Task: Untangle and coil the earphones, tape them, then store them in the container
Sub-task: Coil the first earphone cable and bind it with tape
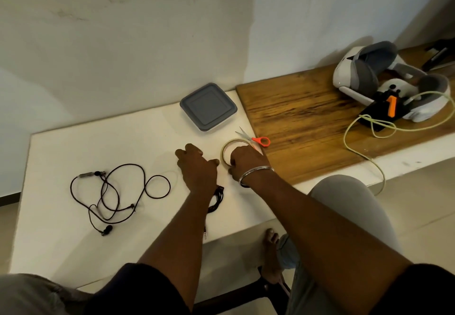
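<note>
Curling round the one tape roll [224, 151], the right hand [246, 164] has it in its grip on the white tabletop [98, 142]. The left hand [197, 169] sits just left of the roll; I cannot tell whether its grip holds anything. Two earphone sets: the bundled earphones [218, 197] under the left wrist, the tangled earphones [101, 173] well left of the roll. Just behind it lie one lidded container [208, 106] and one pair of scissors [254, 139].

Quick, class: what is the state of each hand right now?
Left hand: beside the tape roll; grip cannot be told.
Right hand: holding the tape roll.
</note>
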